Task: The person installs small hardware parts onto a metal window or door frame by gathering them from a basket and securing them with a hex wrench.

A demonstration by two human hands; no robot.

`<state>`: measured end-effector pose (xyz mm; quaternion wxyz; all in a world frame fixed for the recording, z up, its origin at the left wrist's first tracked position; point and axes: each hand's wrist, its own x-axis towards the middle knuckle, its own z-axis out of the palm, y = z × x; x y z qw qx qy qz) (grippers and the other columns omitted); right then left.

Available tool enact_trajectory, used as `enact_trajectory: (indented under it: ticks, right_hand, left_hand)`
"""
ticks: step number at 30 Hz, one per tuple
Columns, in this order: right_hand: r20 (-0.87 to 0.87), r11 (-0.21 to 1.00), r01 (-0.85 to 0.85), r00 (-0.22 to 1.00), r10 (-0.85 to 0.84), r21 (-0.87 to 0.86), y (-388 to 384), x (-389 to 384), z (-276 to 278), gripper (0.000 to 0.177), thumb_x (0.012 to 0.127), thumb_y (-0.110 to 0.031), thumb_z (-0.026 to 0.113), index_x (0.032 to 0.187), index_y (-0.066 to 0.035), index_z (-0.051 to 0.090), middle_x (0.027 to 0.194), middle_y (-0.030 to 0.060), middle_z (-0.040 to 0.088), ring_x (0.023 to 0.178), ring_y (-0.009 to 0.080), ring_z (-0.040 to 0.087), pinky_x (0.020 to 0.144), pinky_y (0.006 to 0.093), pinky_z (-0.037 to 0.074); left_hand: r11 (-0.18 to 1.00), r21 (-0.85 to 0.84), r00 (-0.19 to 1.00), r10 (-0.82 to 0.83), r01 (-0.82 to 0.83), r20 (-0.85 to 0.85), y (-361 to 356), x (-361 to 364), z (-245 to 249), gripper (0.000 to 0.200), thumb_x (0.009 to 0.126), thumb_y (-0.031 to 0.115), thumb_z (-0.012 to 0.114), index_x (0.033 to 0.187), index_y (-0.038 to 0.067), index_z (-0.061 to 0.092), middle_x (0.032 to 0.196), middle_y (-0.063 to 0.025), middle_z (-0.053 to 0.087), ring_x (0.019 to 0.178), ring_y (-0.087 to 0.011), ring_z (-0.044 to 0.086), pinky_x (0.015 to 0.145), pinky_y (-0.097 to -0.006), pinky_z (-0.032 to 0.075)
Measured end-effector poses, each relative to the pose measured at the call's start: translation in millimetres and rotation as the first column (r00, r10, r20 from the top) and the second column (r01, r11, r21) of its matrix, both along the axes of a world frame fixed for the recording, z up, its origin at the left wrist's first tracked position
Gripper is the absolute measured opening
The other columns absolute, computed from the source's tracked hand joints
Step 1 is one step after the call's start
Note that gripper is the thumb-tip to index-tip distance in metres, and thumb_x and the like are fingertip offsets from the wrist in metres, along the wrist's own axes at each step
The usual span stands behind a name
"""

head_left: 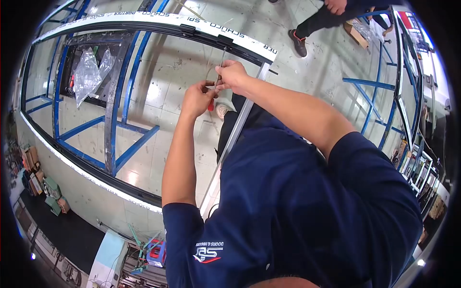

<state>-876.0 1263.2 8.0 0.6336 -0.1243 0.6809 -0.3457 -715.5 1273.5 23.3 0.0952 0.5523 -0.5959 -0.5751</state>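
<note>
A thin screwdriver [211,104] with a red handle runs up between my hands, its slim metal shaft meeting the black fitting [224,41] on the inner side of the frame. My left hand [197,98] is closed around the handle end, and a little red shows below the fingers. Further up, my right hand [233,77] pinches the shaft between thumb and fingers. The long window or door frame [144,19] has black profiles and white lettered film. A bare silver bar [242,115] crosses in front of my body. Where the tip touches is too small to make out.
Blue steel stands [113,125] support the frame on the left. A plastic bag [89,72] lies on a dark tray there. At upper right, another person's leg and shoe [298,43] are near more blue stands [370,86]. Boxes [53,192] and tools sit at lower left.
</note>
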Motion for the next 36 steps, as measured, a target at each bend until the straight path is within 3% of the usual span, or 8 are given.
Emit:
enact_trajectory:
  ticks: [9,14,17,23,28,32,34,36]
  right_hand:
    - [-0.037,1.000,-0.007,0.999,0.007,-0.016,-2.6,-1.1,0.6,0.013,0.098,-0.013,0.059,0.097,0.000,0.058,0.079,0.0119,0.061,0.058,0.0219,0.062,0.053,0.0376,0.060]
    - [0.010,0.997,0.058,0.998,-0.058,0.045,-8.8,3.9,3.3,0.017,0.098,-0.011,0.058,0.110,0.001,0.057,0.083,0.0138,0.062,0.067,0.0249,0.065,0.059,0.0425,0.062]
    - [0.078,0.987,0.148,0.985,-0.152,0.055,-9.2,6.5,6.9,0.021,0.098,-0.011,0.058,0.116,0.000,0.056,0.085,0.0142,0.062,0.067,0.0231,0.064,0.057,0.0397,0.060]
    - [0.063,0.994,0.108,0.992,-0.107,-0.001,-9.8,4.3,-6.9,0.013,0.097,-0.014,0.062,0.101,-0.001,0.061,0.080,0.0118,0.063,0.056,0.0162,0.053,0.046,0.0316,0.043]
    - [0.029,0.995,0.093,0.995,-0.094,0.020,-12.0,1.3,-1.5,0.015,0.097,-0.018,0.064,0.092,-0.003,0.062,0.078,0.0077,0.066,0.057,0.0122,0.053,0.047,0.0285,0.043]
    - [0.065,0.994,0.106,0.992,-0.108,0.034,-12.6,-2.5,-3.6,0.015,0.098,-0.017,0.062,0.096,-0.002,0.063,0.079,0.0084,0.067,0.056,0.0118,0.052,0.046,0.0288,0.041]
    - [0.101,0.990,0.138,0.985,-0.140,0.027,-12.7,-2.2,-10.1,0.015,0.098,-0.016,0.062,0.099,-0.001,0.065,0.080,0.0101,0.068,0.056,0.0136,0.053,0.046,0.0301,0.041]
    - [0.142,0.985,0.170,0.975,-0.171,0.020,-12.8,-3.4,-9.7,0.016,0.097,-0.015,0.062,0.101,0.000,0.066,0.082,0.0118,0.070,0.056,0.0154,0.054,0.046,0.0313,0.041]
  left_hand:
    - [1.000,0.007,1.000,-0.022,0.022,0.009,-3.7,-3.0,3.4,0.035,0.089,0.020,0.072,0.114,-0.005,0.067,0.086,-0.0136,0.074,0.069,-0.0160,0.068,0.066,-0.0288,0.052]
    - [0.991,0.079,0.991,-0.109,0.103,0.073,-15.3,0.6,6.7,0.029,0.091,0.017,0.068,0.109,-0.005,0.069,0.088,-0.0142,0.074,0.070,-0.0167,0.068,0.066,-0.0302,0.052]
    - [0.981,0.041,0.970,-0.191,0.187,0.151,-24.9,1.7,4.5,0.023,0.089,0.018,0.065,0.102,0.002,0.074,0.084,-0.0109,0.075,0.073,-0.0215,0.071,0.070,-0.0342,0.054]
    - [0.929,0.015,0.798,-0.326,0.370,0.507,-40.8,-10.6,13.7,0.025,0.084,0.026,0.073,0.101,0.008,0.075,0.096,-0.0132,0.074,0.092,-0.0296,0.071,0.079,-0.0399,0.055]
    - [0.838,0.117,0.560,-0.453,0.534,0.694,-51.6,-34.0,38.2,0.023,0.082,0.026,0.076,0.100,0.012,0.077,0.100,-0.0140,0.074,0.095,-0.0312,0.070,0.080,-0.0409,0.055]
    - [0.748,0.122,0.570,-0.590,0.652,0.571,-74.1,-29.5,13.4,0.024,0.080,0.024,0.074,0.096,0.007,0.077,0.085,-0.0107,0.075,0.084,-0.0270,0.070,0.079,-0.0384,0.053]
    - [0.788,0.184,0.696,-0.608,0.587,0.383,-80.3,-30.4,13.6,0.025,0.081,0.023,0.074,0.095,0.003,0.077,0.084,-0.0093,0.075,0.083,-0.0224,0.069,0.080,-0.0356,0.052]
    - [0.834,0.191,0.763,-0.552,0.519,0.336,-77.2,-26.0,10.9,0.024,0.082,0.022,0.073,0.095,0.002,0.076,0.084,-0.0083,0.075,0.081,-0.0201,0.068,0.079,-0.0345,0.051]
